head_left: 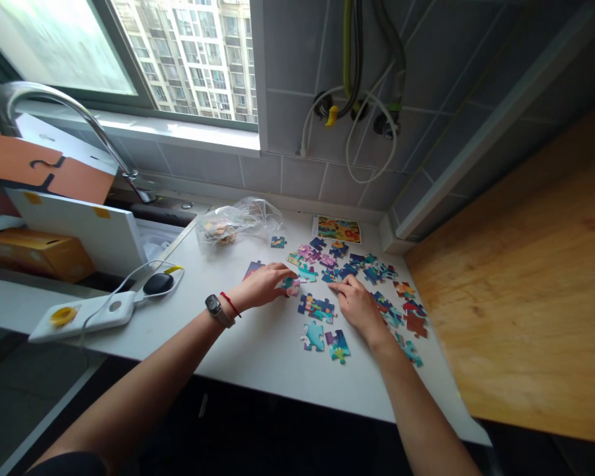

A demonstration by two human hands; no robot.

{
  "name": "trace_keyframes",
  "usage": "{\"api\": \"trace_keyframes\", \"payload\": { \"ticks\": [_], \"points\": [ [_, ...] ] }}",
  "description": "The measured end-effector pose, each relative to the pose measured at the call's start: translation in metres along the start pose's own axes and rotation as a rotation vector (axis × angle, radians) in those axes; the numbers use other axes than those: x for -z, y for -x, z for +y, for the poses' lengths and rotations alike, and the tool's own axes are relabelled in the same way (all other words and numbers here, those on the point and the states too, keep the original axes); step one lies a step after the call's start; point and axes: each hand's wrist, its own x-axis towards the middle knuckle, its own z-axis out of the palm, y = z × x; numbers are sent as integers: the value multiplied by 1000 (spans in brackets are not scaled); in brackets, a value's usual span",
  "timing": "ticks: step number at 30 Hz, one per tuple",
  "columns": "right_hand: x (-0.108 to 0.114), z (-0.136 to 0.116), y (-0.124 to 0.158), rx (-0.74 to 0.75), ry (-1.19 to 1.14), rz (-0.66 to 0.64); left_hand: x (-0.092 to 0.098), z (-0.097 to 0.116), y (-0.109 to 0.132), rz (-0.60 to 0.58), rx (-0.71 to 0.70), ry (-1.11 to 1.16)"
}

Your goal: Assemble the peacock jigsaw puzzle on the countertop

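My left hand [260,285], with a black watch [219,311] and a red string on the wrist, pinches a pink and teal jigsaw piece [290,285] at its fingertips. My right hand [357,305] lies spread on the white counter [258,357], its fingers close to a small blue piece [330,276]. Several colourful jigsaw pieces [317,307] lie loose around both hands, some possibly joined. A small picture card [338,229] of the puzzle stands beyond them, and a clear plastic bag [233,221] holds more pieces.
A curved steel faucet [64,109] rises at left, beside a white lid [74,228] and an orange box [34,254]. A white device with a yellow ring [86,315] lies on the counter. A wooden board [515,264] stands right; hoses [352,86] hang on the tiled wall.
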Motion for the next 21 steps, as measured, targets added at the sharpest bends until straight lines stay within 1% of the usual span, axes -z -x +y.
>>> {"api": "trace_keyframes", "payload": {
  "ticks": [4,7,10,14,18,21],
  "points": [
    [1,4,0,23,-65,42,4,2,4,-5,35,-40],
    [4,2,-1,84,-105,46,9,4,5,-17,71,-82],
    [9,-4,0,166,-164,19,13,8,2,-42,88,-129],
    [13,-11,2,238,-255,-4,14,15,-6,-90,85,-215],
    [14,-14,2,263,-288,46,14,27,-12,-114,62,-292],
    [12,-26,3,335,-273,79,11,34,-15,-109,47,-321]
  ]
}}
